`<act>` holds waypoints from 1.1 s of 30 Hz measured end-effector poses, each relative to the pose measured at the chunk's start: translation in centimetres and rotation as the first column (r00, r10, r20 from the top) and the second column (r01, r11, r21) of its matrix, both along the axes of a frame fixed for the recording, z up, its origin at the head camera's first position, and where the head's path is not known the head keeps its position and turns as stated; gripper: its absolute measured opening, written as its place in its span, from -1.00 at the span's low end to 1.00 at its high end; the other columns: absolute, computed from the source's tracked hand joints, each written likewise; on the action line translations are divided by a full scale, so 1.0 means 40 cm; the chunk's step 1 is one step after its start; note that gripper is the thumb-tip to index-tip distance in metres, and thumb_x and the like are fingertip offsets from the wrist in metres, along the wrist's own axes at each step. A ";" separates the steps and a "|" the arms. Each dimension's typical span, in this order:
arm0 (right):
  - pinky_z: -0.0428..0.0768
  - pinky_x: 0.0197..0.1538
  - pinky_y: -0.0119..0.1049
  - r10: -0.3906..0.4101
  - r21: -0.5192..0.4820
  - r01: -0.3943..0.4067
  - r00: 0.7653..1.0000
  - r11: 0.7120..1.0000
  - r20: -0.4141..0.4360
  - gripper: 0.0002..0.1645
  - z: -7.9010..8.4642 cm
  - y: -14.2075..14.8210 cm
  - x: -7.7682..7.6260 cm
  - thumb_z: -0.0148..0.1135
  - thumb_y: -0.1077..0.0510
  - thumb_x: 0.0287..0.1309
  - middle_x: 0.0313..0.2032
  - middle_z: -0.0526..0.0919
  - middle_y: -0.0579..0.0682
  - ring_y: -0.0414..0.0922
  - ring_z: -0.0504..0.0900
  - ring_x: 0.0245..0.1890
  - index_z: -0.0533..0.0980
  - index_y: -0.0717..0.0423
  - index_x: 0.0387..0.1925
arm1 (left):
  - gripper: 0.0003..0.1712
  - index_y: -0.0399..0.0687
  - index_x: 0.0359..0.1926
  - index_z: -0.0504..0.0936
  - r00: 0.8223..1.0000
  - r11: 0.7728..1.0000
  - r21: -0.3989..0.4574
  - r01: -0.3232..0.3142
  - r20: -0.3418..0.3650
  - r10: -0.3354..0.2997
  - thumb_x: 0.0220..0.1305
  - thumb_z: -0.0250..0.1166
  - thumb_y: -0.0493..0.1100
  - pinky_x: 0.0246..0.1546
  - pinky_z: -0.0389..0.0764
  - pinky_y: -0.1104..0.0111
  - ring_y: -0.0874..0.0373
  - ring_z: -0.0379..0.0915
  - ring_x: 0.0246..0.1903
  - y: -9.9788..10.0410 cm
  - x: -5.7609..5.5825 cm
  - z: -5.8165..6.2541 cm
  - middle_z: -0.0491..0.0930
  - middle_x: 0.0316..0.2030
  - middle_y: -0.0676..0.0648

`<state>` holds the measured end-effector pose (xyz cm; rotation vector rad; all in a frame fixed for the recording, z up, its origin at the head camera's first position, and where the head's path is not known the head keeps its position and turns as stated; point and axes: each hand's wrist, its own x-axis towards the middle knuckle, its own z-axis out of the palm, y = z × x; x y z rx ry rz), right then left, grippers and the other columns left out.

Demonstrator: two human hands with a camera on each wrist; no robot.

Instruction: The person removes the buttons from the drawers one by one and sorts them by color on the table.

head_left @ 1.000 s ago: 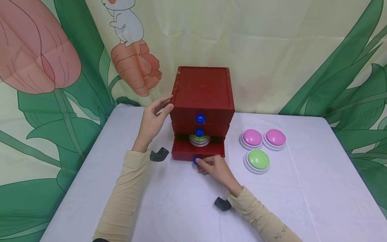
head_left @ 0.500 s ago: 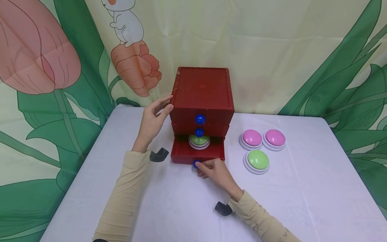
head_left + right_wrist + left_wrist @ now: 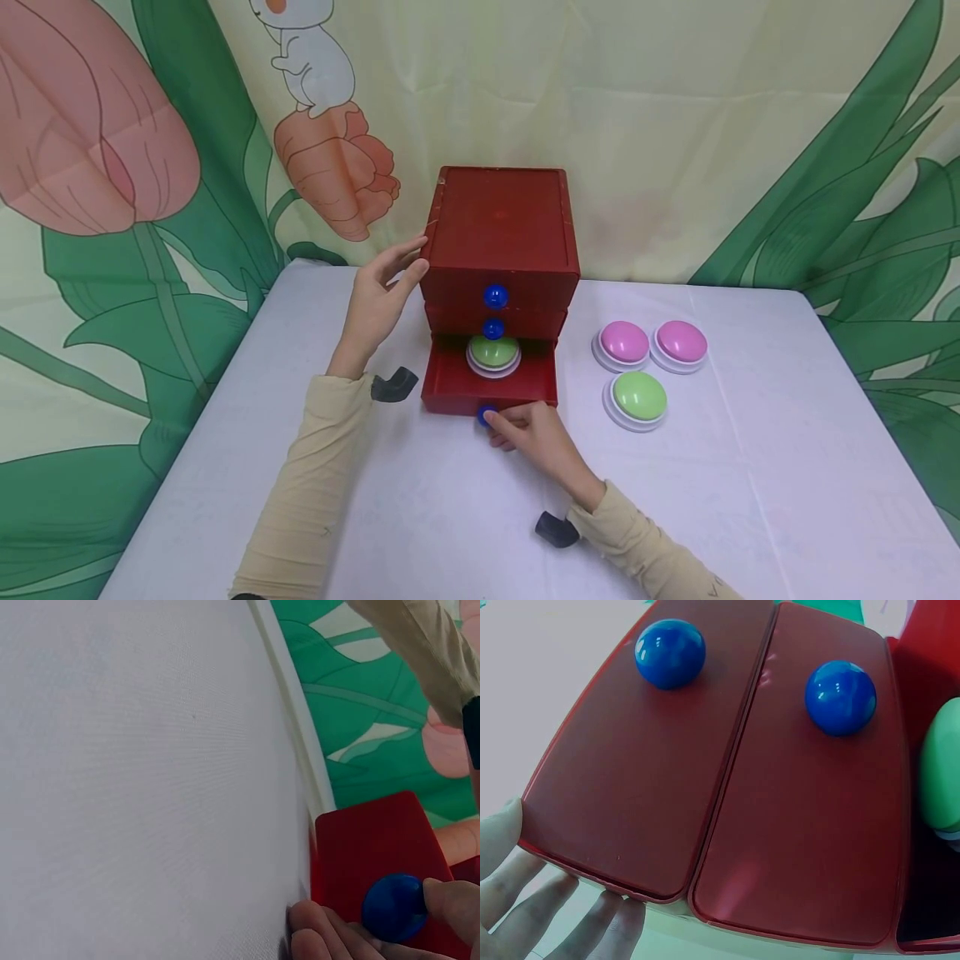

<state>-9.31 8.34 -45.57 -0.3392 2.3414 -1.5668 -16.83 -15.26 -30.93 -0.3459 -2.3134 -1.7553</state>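
A red cabinet (image 3: 501, 221) with three stacked drawers stands at the back middle of the table. Its bottom drawer (image 3: 450, 392) is pulled out, and a green dome button on a white base (image 3: 492, 353) sits inside. My right hand (image 3: 540, 437) pinches the bottom drawer's blue knob (image 3: 394, 907) between thumb and fingers. With fingers fairly straight, my left hand (image 3: 377, 304) rests against the cabinet's left side near its top front corner. The upper two drawers are closed, each with a blue knob (image 3: 670, 654) on its front.
Right of the cabinet stand two pink dome buttons (image 3: 625, 342) (image 3: 681, 342) and a green one (image 3: 640, 396), all on white bases. A white cloth covers the table (image 3: 787, 458). Behind hangs a printed curtain (image 3: 637, 142) with plants and a rabbit. Black wrist mounts (image 3: 557, 529) stick out from the sleeves.
The bottom drawer has slid further out towards me with my right hand on its knob. More of the green button inside shows. My left hand has stayed at the cabinet's side.
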 end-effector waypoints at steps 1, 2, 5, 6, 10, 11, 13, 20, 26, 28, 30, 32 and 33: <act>0.72 -0.30 -0.33 0.002 0.001 -0.002 1.000 1.000 -0.003 -0.64 -0.001 0.000 0.002 0.30 -0.01 0.28 -0.42 0.77 0.08 -0.10 0.76 -0.46 0.73 0.25 -0.25 | -0.49 -0.22 0.34 0.45 1.000 1.000 0.001 0.000 -0.001 0.000 0.42 0.21 -0.20 0.25 0.47 0.00 -0.05 0.39 0.31 0.000 0.001 0.000 0.42 0.35 -0.16; 0.72 -0.30 -0.33 0.004 0.001 -0.004 1.000 1.000 -0.005 -0.64 -0.001 0.000 0.003 0.30 -0.01 0.28 -0.42 0.77 0.08 -0.10 0.76 -0.46 0.73 0.26 -0.24 | -0.49 -0.22 0.34 0.45 1.000 1.000 0.002 0.000 -0.002 0.000 0.42 0.21 -0.21 0.25 0.48 0.00 -0.05 0.39 0.31 0.000 0.001 0.000 0.42 0.35 -0.16; 0.72 -0.30 -0.34 0.007 0.000 -0.007 1.000 1.000 -0.010 -0.64 -0.002 0.000 0.009 0.30 0.00 0.29 -0.43 0.77 0.08 -0.10 0.76 -0.47 0.72 0.27 -0.25 | -0.50 -0.23 0.34 0.45 1.000 1.000 0.002 0.003 -0.007 -0.003 0.42 0.20 -0.22 0.25 0.48 -0.01 -0.06 0.39 0.31 0.000 0.000 0.000 0.42 0.35 -0.17; 0.72 -0.30 -0.34 0.007 -0.002 -0.007 1.000 1.000 -0.012 -0.64 -0.001 0.001 0.011 0.29 0.01 0.29 -0.43 0.77 0.08 -0.10 0.75 -0.47 0.72 0.27 -0.26 | -0.50 -0.23 0.34 0.45 1.000 1.000 0.003 0.004 -0.008 -0.004 0.42 0.20 -0.22 0.25 0.48 -0.01 -0.05 0.39 0.31 0.000 0.000 -0.001 0.42 0.35 -0.17; 0.72 -0.31 -0.36 0.009 0.003 -0.009 1.000 1.000 -0.014 -0.65 0.000 0.002 0.017 0.29 0.01 0.30 -0.44 0.77 0.06 -0.12 0.75 -0.47 0.72 0.26 -0.27 | -0.50 -0.24 0.33 0.45 1.000 1.000 0.002 0.003 -0.011 -0.003 0.42 0.20 -0.22 0.25 0.47 -0.01 -0.05 0.39 0.31 0.001 0.000 -0.001 0.43 0.35 -0.17; 0.72 -0.31 -0.37 0.010 0.003 -0.010 1.000 1.000 -0.012 -0.65 0.001 0.002 0.018 0.29 0.01 0.30 -0.44 0.77 0.06 -0.12 0.75 -0.47 0.72 0.26 -0.27 | -0.50 -0.24 0.33 0.45 1.000 1.000 0.003 0.003 -0.011 -0.003 0.42 0.20 -0.22 0.25 0.48 0.00 -0.05 0.39 0.31 0.000 0.000 -0.001 0.43 0.35 -0.17; 0.71 -0.31 -0.37 0.010 0.004 -0.010 1.000 1.000 -0.009 -0.65 0.001 0.003 0.021 0.29 0.01 0.29 -0.45 0.77 0.06 -0.12 0.75 -0.47 0.72 0.26 -0.27 | -0.50 -0.24 0.33 0.45 1.000 1.000 0.004 0.002 -0.010 -0.002 0.42 0.20 -0.22 0.26 0.48 0.00 -0.04 0.39 0.31 0.000 -0.001 -0.002 0.43 0.35 -0.17; 0.71 -0.31 -0.36 0.011 -0.005 -0.011 1.000 1.000 -0.001 -0.62 0.003 0.003 0.032 0.30 0.00 0.29 -0.44 0.76 0.09 -0.08 0.76 -0.46 0.71 0.29 -0.27 | -0.50 -0.13 0.34 0.47 1.000 1.000 0.026 0.004 -0.016 -0.003 0.42 0.22 -0.17 0.26 0.47 0.00 0.00 0.39 0.32 -0.018 -0.041 -0.052 0.43 0.36 -0.10; 0.71 -0.30 -0.39 0.008 0.010 -0.008 1.000 1.000 -0.008 -0.62 0.005 0.002 0.043 0.29 -0.02 0.30 -0.44 0.77 0.04 -0.14 0.75 -0.47 0.72 0.26 -0.26 | -0.50 0.01 0.34 0.50 0.999 0.999 0.033 0.007 -0.032 -0.006 0.41 0.25 -0.11 0.25 0.49 0.03 0.09 0.40 0.30 -0.025 -0.055 -0.071 0.44 0.35 -0.01; 0.71 -0.30 -0.39 0.006 0.011 -0.006 1.000 1.000 -0.009 -0.62 0.005 0.001 0.047 0.29 -0.02 0.30 -0.44 0.77 0.04 -0.15 0.75 -0.47 0.73 0.25 -0.27 | -0.50 0.00 0.34 0.49 0.999 0.999 0.034 0.009 -0.034 -0.007 0.41 0.24 -0.12 0.25 0.48 0.02 0.08 0.40 0.30 -0.025 -0.054 -0.071 0.45 0.34 -0.02; 0.71 -0.30 -0.39 0.006 0.007 -0.006 1.000 1.000 -0.011 -0.63 0.006 0.001 0.050 0.28 -0.01 0.30 -0.43 0.77 0.05 -0.14 0.75 -0.47 0.72 0.26 -0.27 | -0.50 -0.04 0.34 0.48 0.999 0.999 0.034 0.010 -0.033 -0.009 0.41 0.24 -0.14 0.25 0.48 0.01 0.05 0.40 0.31 -0.023 -0.052 -0.068 0.44 0.35 -0.04; 0.71 -0.30 -0.38 0.010 0.004 -0.010 1.000 1.000 -0.012 -0.62 0.006 0.001 0.054 0.28 -0.01 0.30 -0.43 0.77 0.06 -0.13 0.75 -0.47 0.72 0.27 -0.26 | -0.50 -0.10 0.34 0.47 1.000 0.999 0.032 0.010 -0.029 -0.009 0.42 0.23 -0.17 0.25 0.48 0.00 0.02 0.40 0.31 -0.021 -0.047 -0.061 0.43 0.35 -0.08; 0.71 -0.30 -0.38 0.011 0.003 -0.011 1.000 1.000 -0.009 -0.62 0.006 0.001 0.055 0.29 -0.01 0.30 -0.43 0.77 0.07 -0.12 0.75 -0.47 0.72 0.28 -0.26 | -0.49 -0.13 0.34 0.46 1.000 1.000 0.029 0.010 -0.026 -0.010 0.42 0.22 -0.19 0.25 0.48 0.00 0.00 0.39 0.31 -0.017 -0.042 -0.054 0.43 0.35 -0.10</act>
